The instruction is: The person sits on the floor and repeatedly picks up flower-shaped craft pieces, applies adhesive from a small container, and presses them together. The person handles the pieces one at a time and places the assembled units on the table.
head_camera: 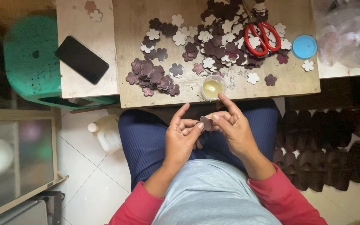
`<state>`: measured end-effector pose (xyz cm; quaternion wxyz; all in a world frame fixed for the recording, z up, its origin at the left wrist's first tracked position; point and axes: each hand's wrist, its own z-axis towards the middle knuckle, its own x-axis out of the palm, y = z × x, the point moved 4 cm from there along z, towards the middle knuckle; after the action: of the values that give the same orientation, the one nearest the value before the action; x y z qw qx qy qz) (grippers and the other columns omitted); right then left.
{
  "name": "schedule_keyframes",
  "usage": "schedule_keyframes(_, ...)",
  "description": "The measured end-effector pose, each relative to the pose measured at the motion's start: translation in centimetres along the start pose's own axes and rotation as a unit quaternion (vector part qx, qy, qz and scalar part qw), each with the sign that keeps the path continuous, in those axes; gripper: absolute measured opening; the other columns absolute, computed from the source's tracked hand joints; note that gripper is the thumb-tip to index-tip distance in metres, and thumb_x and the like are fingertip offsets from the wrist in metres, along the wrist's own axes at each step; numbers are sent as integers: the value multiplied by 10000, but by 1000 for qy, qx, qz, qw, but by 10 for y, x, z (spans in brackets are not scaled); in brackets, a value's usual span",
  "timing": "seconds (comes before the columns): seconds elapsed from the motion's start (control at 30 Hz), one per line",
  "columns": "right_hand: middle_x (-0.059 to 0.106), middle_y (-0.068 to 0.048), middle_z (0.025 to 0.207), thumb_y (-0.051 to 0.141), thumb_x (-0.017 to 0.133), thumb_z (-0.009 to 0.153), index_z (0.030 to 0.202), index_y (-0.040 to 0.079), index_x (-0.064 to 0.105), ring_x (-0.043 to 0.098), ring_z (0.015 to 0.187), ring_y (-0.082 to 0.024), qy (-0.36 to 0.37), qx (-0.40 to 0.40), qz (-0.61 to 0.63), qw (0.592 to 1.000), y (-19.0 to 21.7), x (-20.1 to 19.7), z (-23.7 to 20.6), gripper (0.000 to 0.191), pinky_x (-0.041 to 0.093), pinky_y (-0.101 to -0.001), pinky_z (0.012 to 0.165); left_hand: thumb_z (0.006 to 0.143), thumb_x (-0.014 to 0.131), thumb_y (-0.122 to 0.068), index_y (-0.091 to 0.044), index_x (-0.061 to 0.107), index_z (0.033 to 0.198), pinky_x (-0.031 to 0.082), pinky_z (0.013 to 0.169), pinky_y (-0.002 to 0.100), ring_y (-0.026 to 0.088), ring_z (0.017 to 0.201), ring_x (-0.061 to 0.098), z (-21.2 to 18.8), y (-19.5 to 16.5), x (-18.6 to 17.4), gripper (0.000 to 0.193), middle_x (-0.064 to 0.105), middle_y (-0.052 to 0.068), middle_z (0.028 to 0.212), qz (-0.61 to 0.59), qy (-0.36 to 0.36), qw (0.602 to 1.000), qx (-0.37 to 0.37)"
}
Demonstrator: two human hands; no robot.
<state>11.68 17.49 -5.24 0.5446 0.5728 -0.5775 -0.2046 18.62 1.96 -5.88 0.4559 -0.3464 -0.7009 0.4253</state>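
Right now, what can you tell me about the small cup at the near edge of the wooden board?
The small cup is round, clear and looks like thin plastic. It stands upright and uncovered, holding a shallow pool of yellowish liquid. It sits at the near edge of the wooden board, just beyond the person's knees, with dark and pale flower-shaped cutouts lying close around it. Neither hand touches it; the right hand is nearest, its raised finger just short of the rim.

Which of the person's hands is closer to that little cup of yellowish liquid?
Right. The right hand has a raised finger reaching just below the small cup. The left hand sits lower and further left, pinching a flower piece.
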Motion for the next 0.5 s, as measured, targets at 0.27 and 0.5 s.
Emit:
schedule_keyframes(0.27, 723, -107, 965, -42, 715, 867, 1609, 2, 302, 708, 850, -148, 24, -25, -35, 999, 1, 1, -3, 851, 595, -291, 791, 950, 677, 13, 17, 351, 1547, 619, 795, 259, 140, 883, 734, 0, 1, 0, 680, 723, 135, 1017, -35, -5, 999, 10)
schedule_keyframes(0.5, 728, -104, 930, -47, 726, 861, 1598, 1, 332, 703, 821, -144, 14, -29, -55, 998, 1, 0, -3, 837, 591, -285, 766, 936, 679, 6, 7, 348, 1548, 575, 707, 242, 142, 875, 731, -2, 1, 2, 696, 723, 136, 1009, -29, -2, 999, -14)
